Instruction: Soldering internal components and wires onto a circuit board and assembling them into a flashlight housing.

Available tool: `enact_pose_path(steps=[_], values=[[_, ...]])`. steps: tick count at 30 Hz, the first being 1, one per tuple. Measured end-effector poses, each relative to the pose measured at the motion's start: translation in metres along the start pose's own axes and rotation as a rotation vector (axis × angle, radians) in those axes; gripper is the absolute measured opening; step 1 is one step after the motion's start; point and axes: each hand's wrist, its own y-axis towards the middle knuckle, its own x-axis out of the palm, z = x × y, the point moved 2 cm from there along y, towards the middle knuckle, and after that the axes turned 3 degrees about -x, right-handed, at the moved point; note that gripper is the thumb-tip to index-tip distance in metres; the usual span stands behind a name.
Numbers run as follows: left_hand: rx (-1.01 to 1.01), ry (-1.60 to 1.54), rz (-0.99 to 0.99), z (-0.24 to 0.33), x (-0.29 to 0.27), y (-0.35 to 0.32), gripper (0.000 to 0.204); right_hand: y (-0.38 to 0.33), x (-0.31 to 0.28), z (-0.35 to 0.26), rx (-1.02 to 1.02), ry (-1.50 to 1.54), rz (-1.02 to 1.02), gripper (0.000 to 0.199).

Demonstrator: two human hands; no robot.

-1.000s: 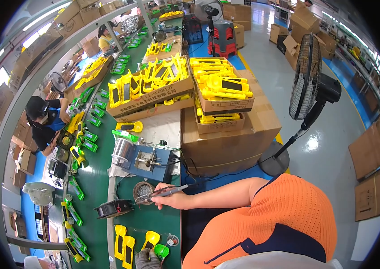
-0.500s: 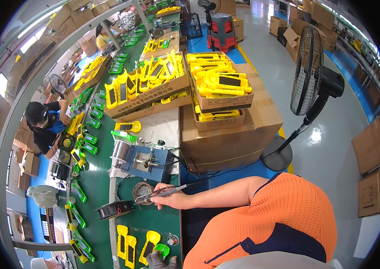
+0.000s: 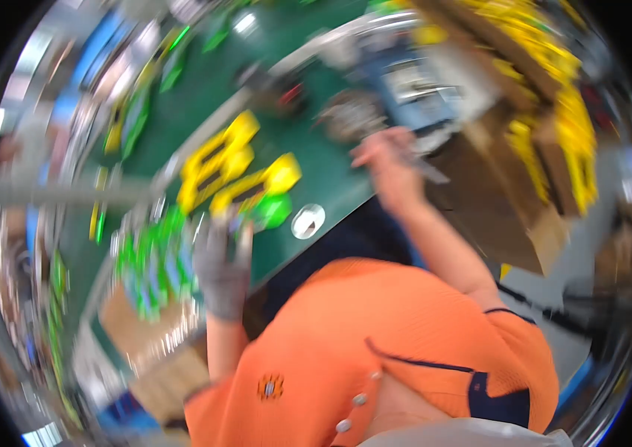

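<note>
Heavy blur. Green bench [image 3: 338, 179] runs diagonally, biggest item. Orange shirt [image 3: 390, 320] of the wearer fills lower middle. Large brown carton [image 3: 472, 205] right of bench; yellow parts [image 3: 580, 127] in boxes, upper right. Cluster of green parts [image 3: 152, 268] left of left hand. Blue machine [image 3: 413, 82] near top, beyond right hand.

Left hand [image 3: 223, 261], grey glove, fingers up at the near end of 1 yellow housing [image 3: 282, 175], lying on bench; grip or mere touch, cannot tell. 2 more yellow housings [image 3: 215, 164] just beside it. Right hand [image 3: 394, 167], bare, fingers closed round a grey pen-like tool [image 3: 435, 171], next to round bowl [image 3: 349, 115]. Dark spool [image 3: 271, 86] farther left. Green cup-shaped piece [image 3: 272, 211] beside the single housing's wide end. Smallest: whitish disc [image 3: 308, 222] near bench edge.
</note>
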Motion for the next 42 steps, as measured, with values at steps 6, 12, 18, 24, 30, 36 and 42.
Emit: enact_pose_path(steps=[6,12,18,24,30,36,42], values=[[-0.477,0.016,0.193,-0.09,-0.037,-0.038,0.012,-0.006,0.04,0.014,0.44,1.169,0.251,0.007],[-0.568,0.026,0.106,-0.106,-0.021,-0.023,0.044,-0.005,0.03,-0.003,0.438,1.148,0.132,0.007],[-0.564,-0.382,0.186,-0.103,-0.004,-0.009,0.031,-0.008,0.026,-0.035,0.44,1.22,-0.131,0.011],[-0.38,-0.088,0.202,-0.083,-0.009,-0.006,0.033,-0.018,0.032,-0.041,0.488,1.209,-0.239,0.016],[-0.281,0.085,0.072,-0.107,-0.005,-0.003,0.033,-0.015,0.036,-0.042,0.557,1.186,-0.191,0.017],[-0.13,-0.095,0.172,-0.095,-0.01,-0.006,0.023,-0.017,0.039,-0.044,0.556,1.205,-0.229,0.017],[0.019,-0.297,-0.139,-0.074,0.001,-0.006,0.021,-0.015,0.044,-0.051,0.565,1.18,-0.322,0.017]])
